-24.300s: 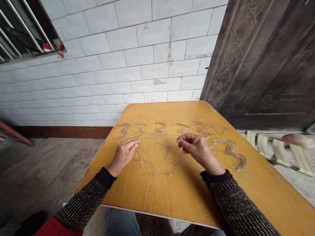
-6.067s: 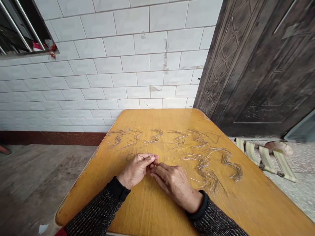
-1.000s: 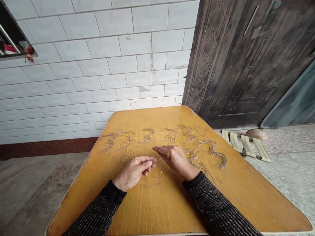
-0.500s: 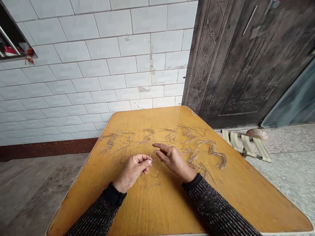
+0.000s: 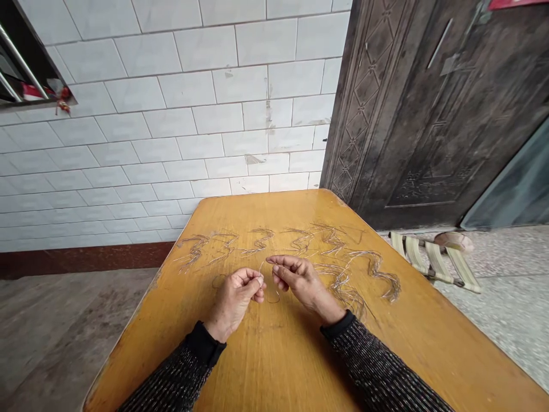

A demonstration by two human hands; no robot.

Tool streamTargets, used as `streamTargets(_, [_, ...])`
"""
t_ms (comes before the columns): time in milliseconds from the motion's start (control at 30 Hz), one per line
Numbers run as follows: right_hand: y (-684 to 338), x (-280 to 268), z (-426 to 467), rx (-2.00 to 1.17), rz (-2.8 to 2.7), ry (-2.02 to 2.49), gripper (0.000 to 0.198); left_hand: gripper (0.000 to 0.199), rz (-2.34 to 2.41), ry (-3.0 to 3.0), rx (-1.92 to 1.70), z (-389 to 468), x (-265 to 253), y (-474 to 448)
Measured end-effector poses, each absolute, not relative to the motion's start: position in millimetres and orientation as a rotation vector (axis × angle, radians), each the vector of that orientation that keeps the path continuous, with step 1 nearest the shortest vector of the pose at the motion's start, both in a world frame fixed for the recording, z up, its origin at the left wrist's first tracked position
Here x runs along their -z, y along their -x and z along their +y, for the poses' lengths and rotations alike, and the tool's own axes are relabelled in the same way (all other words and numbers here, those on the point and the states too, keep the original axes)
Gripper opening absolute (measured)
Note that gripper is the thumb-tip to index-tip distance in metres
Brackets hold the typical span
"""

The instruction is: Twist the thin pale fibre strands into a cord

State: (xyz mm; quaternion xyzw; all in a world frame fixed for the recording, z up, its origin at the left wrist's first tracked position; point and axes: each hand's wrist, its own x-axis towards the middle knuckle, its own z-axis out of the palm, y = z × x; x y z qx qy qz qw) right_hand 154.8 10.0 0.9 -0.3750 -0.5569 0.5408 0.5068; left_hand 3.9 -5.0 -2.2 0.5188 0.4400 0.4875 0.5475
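My left hand point(image 5: 237, 297) is closed in a pinch on a thin silvery wire point(image 5: 261, 265), whose short end sticks up above the thumb and fingertip. Close by on the right, my right hand point(image 5: 300, 282) has its index finger stretched toward that end. Its thumb and other fingers are drawn together, seemingly on the same wire; the exact contact is hard to see. A curved length of wire shows below the fingers. Beyond both hands, bunches of wavy thin wire lie on the table, among them a small bunch point(image 5: 261, 240) and a larger one point(image 5: 341, 280).
The yellow wooden table point(image 5: 266, 366) reaches to a white tiled wall point(image 5: 206, 86). More wire bunches lie at its left point(image 5: 195, 252) and right point(image 5: 377, 272). A dark carved door point(image 5: 429, 131) stands at right, with a strap-seated folding stool point(image 5: 437, 260) on the floor.
My right thumb and lower fingers have drawn together and come closer to the wire. My left hand keeps its pinch. The whole view has shifted slightly.
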Motion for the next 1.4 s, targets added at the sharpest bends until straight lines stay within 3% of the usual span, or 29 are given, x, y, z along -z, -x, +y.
streamTargets(167, [-148.8, 3.3, 7.7, -1.257, -1.368, 0.934, 0.051, 0.017, 1.101, -1.274, -1.218, -2.4, 0.7, -2.2])
streamTargets(300, [-146.2, 6.2, 6.0, -1.155, -1.548, 0.993, 0.034, 0.014, 1.145, -1.308, -1.258, -2.5, -3.6, -0.8])
streamTargets(500, [-145.1, 7.2, 5.7, -1.278, -1.467, 0.992, 0.037, 0.021, 1.065, -1.274, -1.16, -4.6, -3.3, -0.5])
streamTargets(767, [-147.2, -5.5, -5.6, -1.31, -1.618, 0.864, 0.022, 0.027, 1.015, -1.207, -1.172, -1.5, 0.7, 1.1])
streamTargets(933, [-146.5, -0.4, -6.6, -1.15, -1.787, 1.087, 0.016, 0.02, 1.104, -1.352, -1.152, 0.1, 3.8, 0.8])
streamTargets(1233, [-136.4, 10.0, -9.1, -1.337, -1.598, 1.075, 0.029, 0.01, 1.121, -1.353, -1.244, 4.6, 5.7, -0.5])
streamTargets(1400, [-132.1, 13.8, -8.2, -1.468, -1.397, 0.954, 0.037, 0.016, 1.011, -1.077, -1.289, 4.0, 2.1, -1.5])
